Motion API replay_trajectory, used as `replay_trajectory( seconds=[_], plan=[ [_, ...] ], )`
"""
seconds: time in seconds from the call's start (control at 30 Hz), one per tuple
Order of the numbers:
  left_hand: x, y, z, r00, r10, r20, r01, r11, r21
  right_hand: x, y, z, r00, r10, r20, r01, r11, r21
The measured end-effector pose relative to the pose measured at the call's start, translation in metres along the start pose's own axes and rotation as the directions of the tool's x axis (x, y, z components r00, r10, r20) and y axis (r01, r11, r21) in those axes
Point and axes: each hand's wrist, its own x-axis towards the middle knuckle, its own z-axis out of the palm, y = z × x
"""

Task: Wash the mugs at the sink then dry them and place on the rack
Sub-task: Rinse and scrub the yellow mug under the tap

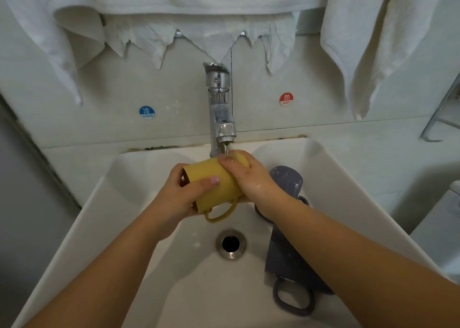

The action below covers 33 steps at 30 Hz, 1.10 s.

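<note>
washing is under way and looks early: water runs from the chrome faucet [220, 108] onto the yellow mug [219, 183], which is held on its side over the white sink [331, 178], mouth toward the left and handle hanging down. left hand [184, 195] curls round the mug near its rim, thumb across the top of the wall. right hand [245, 175] wraps the base end, fingers laid over it under the stream, apparently rubbing it clean. two grey mugs wait in the basin on the right, the far grey mug [288, 180] partly behind the right wrist and the near grey mug [286, 273] lying close to the drain [231, 243]; whether either is washed cannot be told. white towels [361, 41] hang above. drying and racking are all still to come, and a wire rack [443, 118] only peeks in at the right edge.
</note>
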Motion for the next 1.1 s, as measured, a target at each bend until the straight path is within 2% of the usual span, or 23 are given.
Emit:
replay_trajectory(
  seconds=[0.1, 0.2, 0.37, 0.47, 0.53, 0.63, 0.73, 0.87, 0.93, 1.03, 1.1],
  plan=[
    [0.000, -0.001, 0.001, 0.998, 0.060, -0.027, -0.055, 0.990, 0.133, 0.003, -0.007, 0.003, 0.991, 0.091, -0.099, -0.088, 0.995, 0.038],
    [0.001, -0.004, 0.002, 0.991, 0.123, -0.051, -0.105, 0.956, 0.274, 0.004, -0.009, 0.001, 0.974, 0.200, -0.108, -0.190, 0.977, 0.101],
    [0.001, -0.004, -0.002, 0.982, 0.185, -0.048, -0.160, 0.934, 0.321, 0.002, -0.005, -0.004, 0.995, 0.104, 0.014, -0.104, 0.994, 0.016],
    [0.001, -0.006, -0.002, 0.975, 0.223, -0.004, -0.207, 0.913, 0.352, 0.004, -0.008, 0.001, 0.996, 0.081, -0.048, -0.083, 0.995, -0.053],
    [0.002, -0.006, -0.003, 0.972, 0.235, 0.012, -0.222, 0.904, 0.366, 0.007, -0.010, 0.004, 0.989, 0.106, -0.107, -0.112, 0.992, -0.055],
    [0.004, -0.006, -0.004, 0.970, 0.243, 0.018, -0.232, 0.897, 0.377, 0.011, -0.010, 0.004, 0.963, 0.231, -0.135, -0.227, 0.973, 0.048],
    [0.004, -0.005, -0.007, 0.972, 0.231, 0.037, -0.228, 0.900, 0.372, 0.010, -0.007, -0.006, 0.960, 0.279, -0.026, -0.274, 0.954, 0.124],
    [0.003, -0.005, -0.009, 0.969, 0.227, 0.098, -0.247, 0.901, 0.358, 0.005, -0.006, -0.019, 0.954, 0.244, 0.173, -0.243, 0.970, -0.027],
    [0.002, -0.004, -0.008, 0.964, 0.230, 0.132, -0.264, 0.886, 0.381, 0.006, -0.006, -0.018, 0.953, 0.256, 0.163, -0.247, 0.966, -0.077],
    [0.001, -0.002, -0.007, 0.965, 0.228, 0.127, -0.261, 0.871, 0.416, 0.007, -0.006, -0.014, 0.965, 0.248, 0.082, -0.247, 0.969, -0.019],
    [0.000, 0.001, -0.006, 0.964, 0.243, 0.105, -0.265, 0.872, 0.412, 0.009, -0.004, -0.010, 0.980, 0.190, 0.058, -0.192, 0.981, 0.040]
  ],
)
